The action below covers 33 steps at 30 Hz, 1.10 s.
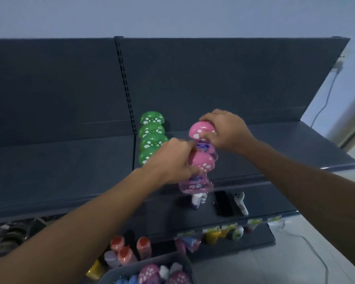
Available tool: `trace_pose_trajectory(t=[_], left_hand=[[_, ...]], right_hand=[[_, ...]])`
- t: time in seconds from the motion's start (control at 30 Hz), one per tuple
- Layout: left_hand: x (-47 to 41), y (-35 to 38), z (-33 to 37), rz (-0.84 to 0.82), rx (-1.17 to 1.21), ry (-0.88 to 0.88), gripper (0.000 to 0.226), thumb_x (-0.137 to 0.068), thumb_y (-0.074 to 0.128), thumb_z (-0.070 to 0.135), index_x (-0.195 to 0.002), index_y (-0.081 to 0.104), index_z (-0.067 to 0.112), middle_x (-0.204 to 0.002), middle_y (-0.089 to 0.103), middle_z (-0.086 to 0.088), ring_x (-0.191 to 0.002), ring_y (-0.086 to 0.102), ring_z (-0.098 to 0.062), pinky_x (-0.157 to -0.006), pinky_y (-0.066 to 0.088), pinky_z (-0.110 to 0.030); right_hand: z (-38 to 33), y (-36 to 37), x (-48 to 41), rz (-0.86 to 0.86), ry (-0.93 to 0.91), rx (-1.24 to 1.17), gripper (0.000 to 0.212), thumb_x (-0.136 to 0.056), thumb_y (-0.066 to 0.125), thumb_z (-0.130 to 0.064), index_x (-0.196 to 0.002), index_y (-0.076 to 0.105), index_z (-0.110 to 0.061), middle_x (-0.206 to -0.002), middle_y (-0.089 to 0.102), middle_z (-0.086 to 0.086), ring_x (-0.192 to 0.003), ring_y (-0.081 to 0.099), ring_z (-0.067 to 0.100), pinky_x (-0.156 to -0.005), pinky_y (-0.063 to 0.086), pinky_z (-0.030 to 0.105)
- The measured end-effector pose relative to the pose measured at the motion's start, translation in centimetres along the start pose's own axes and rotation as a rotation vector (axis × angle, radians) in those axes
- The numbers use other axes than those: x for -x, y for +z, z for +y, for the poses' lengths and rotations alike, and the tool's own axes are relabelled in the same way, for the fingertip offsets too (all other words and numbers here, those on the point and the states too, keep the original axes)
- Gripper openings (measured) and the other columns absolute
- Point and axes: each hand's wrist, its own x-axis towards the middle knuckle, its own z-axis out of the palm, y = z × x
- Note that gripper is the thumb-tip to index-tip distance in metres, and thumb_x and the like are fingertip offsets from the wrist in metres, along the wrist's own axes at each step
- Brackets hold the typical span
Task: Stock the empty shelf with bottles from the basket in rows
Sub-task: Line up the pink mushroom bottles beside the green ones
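1. Your left hand (176, 158) curls round the near pink bottle (204, 163), just under its mushroom cap.
2. Your right hand (226, 130) pinches the cap of the far pink bottle (201, 131) with fingers on top and thumb below.
3. Both pink bottles are over the shelf (285, 144), one behind the other. They are just right of the row of four green bottles (152, 138).
4. I cannot tell if either pink bottle stands on the shelf yet.
5. The near pink bottle is right at the front edge. If you let go too early, it may tip and drop onto the lower shelves.
6. The two pink bottles look like they touch. If you push one, it may knock the other over.
7. Your left hand is very near the closest green bottle. A bump from your knuckles may topple it, and then the whole green row could fall.
8. The caps are round and shiny, so a pinch on the cap may slip.
9. Each pink bottle has a blue label (202, 147) on its front. The writing is too small and blurry to read.
10. The yellow tags (223, 228) on a lower shelf edge cannot be read either.
11. More bottles wait in the basket (168, 259) near you, so the job is only partly done.
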Motion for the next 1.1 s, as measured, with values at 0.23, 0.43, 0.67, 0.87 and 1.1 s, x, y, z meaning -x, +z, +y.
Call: trace_pose_trajectory(t=[0.23, 0.43, 0.67, 0.87, 1.1], left_hand=[[-5.9, 0.5, -1.1, 0.016, -0.050, -0.139, 0.059, -0.075, 0.083, 0.050, -0.124, 0.067, 0.023, -0.108, 0.063, 0.001, -0.094, 0.061, -0.021, -0.086, 0.054, -0.037], [-9.2, 1.6, -2.8, 0.028, -0.051, -0.246, 0.058, -0.074, 0.084, 0.042, -0.129, 0.067, 0.029, -0.107, 0.062, -0.001, -0.097, 0.061, -0.024, -0.088, 0.052, -0.039], [-12.5, 2.8, -4.8, 0.022, -0.092, -0.299, 0.059, -0.082, 0.080, 0.040, -0.135, 0.062, 0.022, -0.112, 0.058, -0.001, -0.101, 0.060, -0.023, -0.089, 0.050, -0.034], [-14.7, 3.3, -5.9, 0.011, -0.083, -0.321, 0.060, -0.082, 0.080, 0.037, -0.138, 0.060, 0.025, -0.118, 0.058, -0.002, -0.106, 0.061, -0.026, -0.095, 0.050, -0.039], [-15.9, 3.7, -7.0, -0.022, -0.111, -0.334, 0.061, -0.084, 0.078, 0.036, -0.141, 0.057, 0.029, -0.119, 0.058, -0.002, -0.106, 0.060, -0.025, -0.093, 0.050, -0.037]], right_hand=[[3.4, 2.8, -6.3, -0.045, -0.125, -0.047, 0.042, -0.082, 0.069, -0.043, -0.121, 0.064, -0.031, -0.117, 0.062, -0.005, -0.106, 0.060, 0.021, -0.088, 0.052, 0.040], [5.0, 5.7, -10.8, -0.102, -0.146, -0.089, 0.045, -0.077, 0.074, -0.052, -0.117, 0.066, -0.033, -0.115, 0.063, -0.004, -0.103, 0.062, 0.023, -0.087, 0.052, 0.040], [6.1, 8.5, -15.0, -0.125, -0.158, -0.095, 0.039, -0.079, 0.073, -0.050, -0.114, 0.066, -0.035, -0.112, 0.063, -0.005, -0.102, 0.062, 0.023, -0.084, 0.051, 0.037], [6.8, 9.6, -17.8, -0.131, -0.164, -0.095, 0.038, -0.078, 0.074, -0.051, -0.112, 0.068, -0.035, -0.110, 0.064, -0.005, -0.099, 0.063, 0.023, -0.082, 0.053, 0.037], [7.1, 10.8, -19.4, -0.148, -0.160, -0.106, 0.037, -0.078, 0.075, -0.049, -0.112, 0.068, -0.036, -0.110, 0.065, -0.006, -0.100, 0.063, 0.022, -0.081, 0.050, 0.035]])
